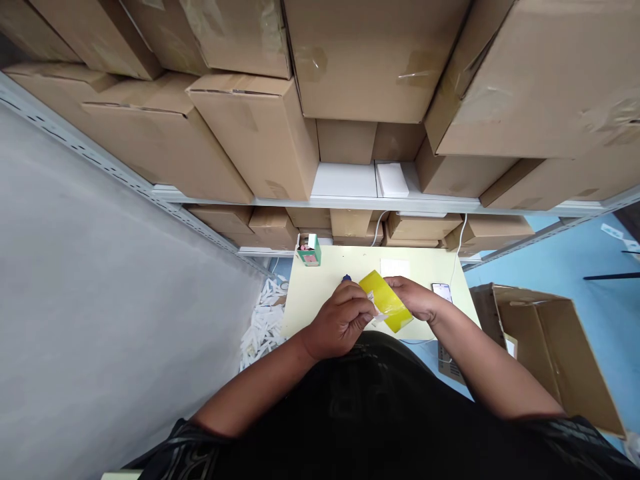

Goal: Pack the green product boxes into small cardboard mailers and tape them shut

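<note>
My right hand point(414, 297) is wrapped round the far side of a shiny yellow roll, which looks like packing tape point(386, 301), tilted above the table. My left hand point(341, 320) is closed at the roll's near left side, thumb and fingers pinching a thin whitish, see-through strip point(382, 316) that looks like the tape's loose end. Some printed white surface shows between my left fingers and the yellow. A small dark blue object point(347, 277) peeks out behind my left hand, mostly hidden.
On the pale table point(320, 287) stand a green open box point(309, 251) and a phone point(442, 291). Shelves ahead hold many cardboard boxes point(260, 127). White scraps point(263, 327) litter the floor at left; an open carton point(545, 333) stands at right.
</note>
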The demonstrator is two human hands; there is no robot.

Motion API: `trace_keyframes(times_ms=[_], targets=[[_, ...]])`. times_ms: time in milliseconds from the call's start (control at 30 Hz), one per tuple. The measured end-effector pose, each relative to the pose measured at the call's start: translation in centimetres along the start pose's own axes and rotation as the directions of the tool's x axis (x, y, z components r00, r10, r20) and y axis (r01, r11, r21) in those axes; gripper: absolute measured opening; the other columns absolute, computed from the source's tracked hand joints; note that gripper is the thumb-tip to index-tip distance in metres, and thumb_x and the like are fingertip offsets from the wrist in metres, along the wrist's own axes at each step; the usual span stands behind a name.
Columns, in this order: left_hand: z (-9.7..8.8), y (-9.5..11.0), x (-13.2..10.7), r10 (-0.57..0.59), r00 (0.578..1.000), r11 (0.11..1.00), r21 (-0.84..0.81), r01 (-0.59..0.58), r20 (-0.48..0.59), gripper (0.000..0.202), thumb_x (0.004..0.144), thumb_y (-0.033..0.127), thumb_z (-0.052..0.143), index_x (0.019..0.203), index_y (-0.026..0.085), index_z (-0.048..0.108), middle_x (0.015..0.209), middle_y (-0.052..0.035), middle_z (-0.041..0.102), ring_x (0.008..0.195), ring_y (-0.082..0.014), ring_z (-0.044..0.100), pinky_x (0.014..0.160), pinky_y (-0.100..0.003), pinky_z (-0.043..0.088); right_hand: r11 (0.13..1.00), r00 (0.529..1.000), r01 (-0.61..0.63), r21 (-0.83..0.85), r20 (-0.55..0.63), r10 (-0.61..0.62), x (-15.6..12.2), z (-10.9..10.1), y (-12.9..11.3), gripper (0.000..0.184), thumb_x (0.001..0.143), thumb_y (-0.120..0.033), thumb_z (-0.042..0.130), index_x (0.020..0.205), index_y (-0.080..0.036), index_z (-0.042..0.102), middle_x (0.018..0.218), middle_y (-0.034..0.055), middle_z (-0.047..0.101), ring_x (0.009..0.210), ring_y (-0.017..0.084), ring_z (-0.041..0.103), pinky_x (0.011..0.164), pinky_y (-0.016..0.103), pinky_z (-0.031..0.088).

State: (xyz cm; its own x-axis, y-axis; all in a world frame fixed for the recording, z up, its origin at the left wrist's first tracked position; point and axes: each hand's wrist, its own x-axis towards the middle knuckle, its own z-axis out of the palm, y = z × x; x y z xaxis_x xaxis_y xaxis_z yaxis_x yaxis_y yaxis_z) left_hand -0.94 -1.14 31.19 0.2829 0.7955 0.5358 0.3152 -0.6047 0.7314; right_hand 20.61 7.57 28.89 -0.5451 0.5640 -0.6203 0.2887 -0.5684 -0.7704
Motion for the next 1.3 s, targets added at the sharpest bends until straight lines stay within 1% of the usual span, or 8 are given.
trace_keyframes(times_ms=[200,500,700,833,967,1033,1133,1300], targets=[[-0.4,-0.7,-0.4,0.046,0.999,0.999,-0.024,-0.046,0.024,0.014,0.101,0.029,0.056,0.098,0.021,0.068,0.094,-0.0077,0.065,0.098,-0.0213,0.058,0.091,-0.041,0.053,0.998,0.999,-0.049,0.047,0.018,0.049,0.7,0.0,1.2,0.034,0.064,-0.035,0.086,0.088,-0.018,0.07,0.061,-0.0026,0.067,0.054,0.013,0.064,0.048,0.02,0.045],[-0.8,-0.9,-0.6,0.007,0.991,0.997,-0.078,0.004,0.136,0.017,0.103,0.029,0.053,0.1,0.021,0.067,0.105,-0.0098,0.066,0.109,-0.0215,0.062,0.098,-0.042,0.054,0.956,0.987,-0.153,0.25,0.088,0.135,1.9,2.1,2.9,0.036,0.059,-0.033,0.085,0.085,-0.016,0.067,0.062,0.0038,0.068,0.052,0.015,0.064,0.036,0.016,0.031],[-1.0,-1.2,-0.8,-0.053,0.998,0.991,0.124,0.048,0.037,0.012,0.103,0.022,0.049,0.106,0.019,0.06,0.132,-0.0141,0.06,0.124,-0.0223,0.061,0.102,-0.041,0.054,0.932,0.991,-0.049,0.359,-0.099,0.09,2.0,2.8,3.0,0.029,0.069,-0.032,0.077,0.091,-0.017,0.065,0.063,0.0047,0.068,0.045,0.011,0.057,0.034,0.015,0.025],[-0.3,-1.3,-0.7,0.029,0.997,0.998,0.053,-0.033,0.074,0.01,0.103,0.017,0.047,0.108,0.019,0.056,0.144,-0.0162,0.057,0.136,-0.0235,0.055,0.109,-0.045,0.051,0.881,0.979,0.024,0.473,-0.188,0.074,2.0,3.5,3.0,0.022,0.074,-0.032,0.075,0.085,-0.019,0.061,0.05,-0.0051,0.053,0.035,0.004,0.036,0.035,0.015,0.025],[0.0,-1.6,-0.6,-0.065,0.998,0.994,0.082,0.067,-0.026,0.011,0.104,0.021,0.047,0.109,0.019,0.057,0.149,-0.0182,0.05,0.136,-0.0241,0.055,0.108,-0.046,0.052,0.849,0.973,0.034,0.527,-0.211,0.092,2.1,4.0,2.5,0.014,0.078,-0.027,0.067,0.079,-0.02,0.055,0.049,-0.0055,0.051,0.035,0.004,0.034,0.035,0.015,0.024],[0.1,-2.0,-0.5,-0.087,0.995,0.987,0.132,0.094,-0.056,0.012,0.104,0.023,0.047,0.109,0.019,0.057,0.149,-0.0191,0.05,0.134,-0.0241,0.057,0.106,-0.046,0.053,0.84,0.976,-0.005,0.542,-0.179,0.121,2.1,4.1,2.4,0.008,0.079,-0.023,0.063,0.081,-0.019,0.056,0.054,-0.0029,0.058,0.036,0.004,0.035,0.035,0.014,0.025],[0.6,-2.8,0.1,0.003,0.999,0.974,0.227,0.009,-0.053,0.012,0.101,0.03,0.055,0.107,0.018,0.055,0.141,-0.0198,0.058,0.129,-0.0258,0.061,0.098,-0.045,0.058,0.847,0.978,-0.061,0.528,-0.138,0.157,2.1,4.2,2.9,0.005,0.081,-0.02,0.06,0.085,-0.018,0.058,0.059,-0.0003,0.064,0.037,0.004,0.042,0.036,0.014,0.03],[1.5,-4.2,1.3,0.124,0.991,0.902,0.422,-0.09,-0.053,0.007,0.101,0.023,0.054,0.097,0.019,0.058,0.111,-0.0117,0.075,0.105,-0.0214,0.073,0.09,-0.038,0.061,0.917,0.977,-0.165,0.363,-0.064,0.201,2.2,4.1,4.7,0.015,0.091,-0.028,0.053,0.094,-0.016,0.062,0.067,0.0055,0.07,0.038,0.009,0.053,0.035,0.018,0.037]])
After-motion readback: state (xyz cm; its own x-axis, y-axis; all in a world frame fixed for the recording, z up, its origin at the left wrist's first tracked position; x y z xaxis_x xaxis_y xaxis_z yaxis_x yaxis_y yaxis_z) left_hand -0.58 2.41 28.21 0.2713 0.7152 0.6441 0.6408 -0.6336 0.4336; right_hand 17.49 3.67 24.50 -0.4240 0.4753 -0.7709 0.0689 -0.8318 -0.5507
